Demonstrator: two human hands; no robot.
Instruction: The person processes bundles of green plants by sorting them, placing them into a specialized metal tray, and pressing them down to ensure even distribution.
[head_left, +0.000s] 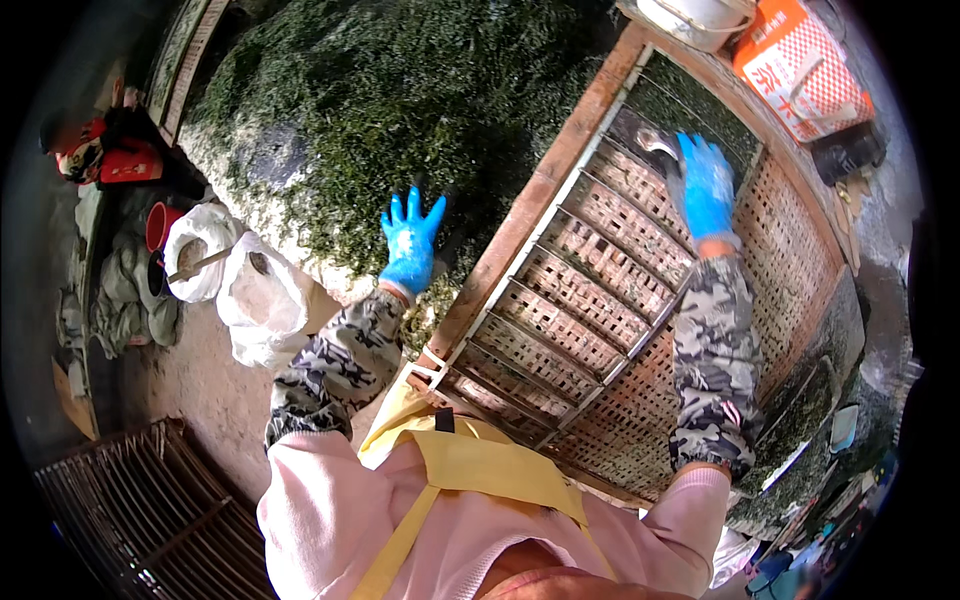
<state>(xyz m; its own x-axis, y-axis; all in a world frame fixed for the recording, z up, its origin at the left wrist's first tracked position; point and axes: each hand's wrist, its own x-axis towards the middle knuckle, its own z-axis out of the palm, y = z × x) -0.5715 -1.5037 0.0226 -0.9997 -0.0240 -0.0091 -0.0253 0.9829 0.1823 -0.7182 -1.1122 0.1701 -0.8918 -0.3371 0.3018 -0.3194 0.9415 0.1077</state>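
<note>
My left hand (409, 244), in a blue glove, has its fingers spread at the near edge of a large heap of dark green, seaweed-like plant matter (375, 127). Nothing shows in its grasp. My right hand (706, 187), gloved the same way, is over the far end of a metal grid frame (570, 281). Beside its fingers is a shiny curved metal object (658, 142); the hold on it is partly hidden. The frame lies on a perforated woven mat (780, 217) edged with wood (551, 169). Dark green matter (690, 90) covers the frame's far end.
Two white sacks (259, 300) (199, 244) and a red bucket (161, 225) stand at left. A metal pail (694, 22) and an orange-white bag bearing writing (802, 71) are at upper right. Another person (79, 146) is far left. A slatted rack (154, 517) lies lower left.
</note>
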